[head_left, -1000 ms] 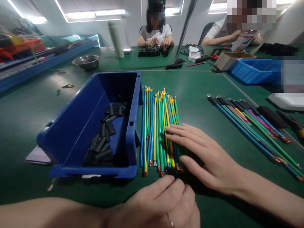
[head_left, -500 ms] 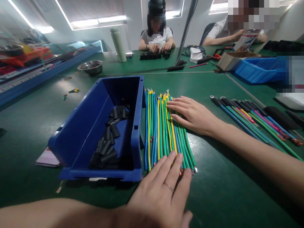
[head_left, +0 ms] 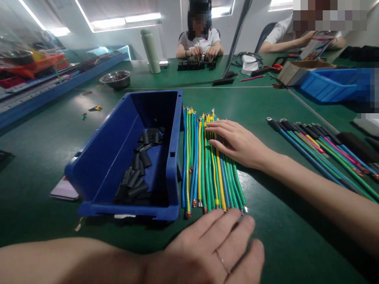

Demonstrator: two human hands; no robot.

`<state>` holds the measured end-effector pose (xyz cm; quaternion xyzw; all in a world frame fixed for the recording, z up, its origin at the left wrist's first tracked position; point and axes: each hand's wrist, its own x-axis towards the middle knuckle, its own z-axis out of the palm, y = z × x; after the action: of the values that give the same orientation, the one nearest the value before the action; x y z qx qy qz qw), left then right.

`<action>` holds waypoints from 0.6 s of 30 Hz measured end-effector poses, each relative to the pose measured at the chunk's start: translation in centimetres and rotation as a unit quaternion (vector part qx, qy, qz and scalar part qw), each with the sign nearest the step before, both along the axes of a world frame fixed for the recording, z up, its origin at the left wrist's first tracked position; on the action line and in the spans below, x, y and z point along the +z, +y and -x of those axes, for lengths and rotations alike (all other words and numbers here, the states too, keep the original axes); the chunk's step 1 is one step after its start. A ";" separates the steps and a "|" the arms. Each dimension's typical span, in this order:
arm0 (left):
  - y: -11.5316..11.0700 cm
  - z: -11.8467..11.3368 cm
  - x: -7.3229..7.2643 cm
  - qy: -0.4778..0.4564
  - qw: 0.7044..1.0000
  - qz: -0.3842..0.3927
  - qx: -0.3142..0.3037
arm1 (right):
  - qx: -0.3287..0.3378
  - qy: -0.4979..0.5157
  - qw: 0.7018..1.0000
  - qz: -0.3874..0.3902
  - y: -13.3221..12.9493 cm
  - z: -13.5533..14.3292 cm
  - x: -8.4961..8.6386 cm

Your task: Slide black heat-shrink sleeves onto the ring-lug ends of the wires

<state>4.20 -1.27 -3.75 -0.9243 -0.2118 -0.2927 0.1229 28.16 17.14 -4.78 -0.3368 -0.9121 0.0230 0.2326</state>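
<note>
Several cut cables (head_left: 204, 169) in blue, green and yellow lie side by side on the green table, with metal lugs at many far ends and bare copper at several near ends. My right hand (head_left: 237, 142) rests flat across their upper right part, fingers stretched out to the left, hiding some of them. Just below the near ends is my left hand (head_left: 219, 244), open and palm down, with a ring on one finger; whether its fingertips touch the cables is hard to tell. Left of the cables stands a dark blue bin (head_left: 118, 213) holding short black sleeves (head_left: 134, 179).
More cables (head_left: 319, 146) with black sleeved ends lie at the right. Farther back are a metal bowl (head_left: 116, 80), a green bottle (head_left: 150, 53), a lamp base (head_left: 223, 81), a cardboard box (head_left: 296, 74) and a light blue bin (head_left: 328, 86). Two people sit across the table.
My left hand has slid toward me and to the right, off the cables' near ends, uncovering copper tips. My right hand still lies on the cables. The view has shifted slightly.
</note>
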 end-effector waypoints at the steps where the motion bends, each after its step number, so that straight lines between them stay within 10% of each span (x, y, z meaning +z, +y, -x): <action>1: -0.1 0.1 0.1 0.023 0.999 -0.010 -0.024 | 0.007 0.003 1.000 0.003 -0.1 0.6 0.2; 18: -0.3 0.5 -0.2 0.080 0.993 0.009 -0.084 | 0.050 -0.023 0.997 0.046 -2.1 4.8 2.3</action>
<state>3.66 -1.62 -4.00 -0.9605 -0.1251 -0.2248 0.1060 23.40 15.05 -2.45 -0.3011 -0.9310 0.0685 0.1948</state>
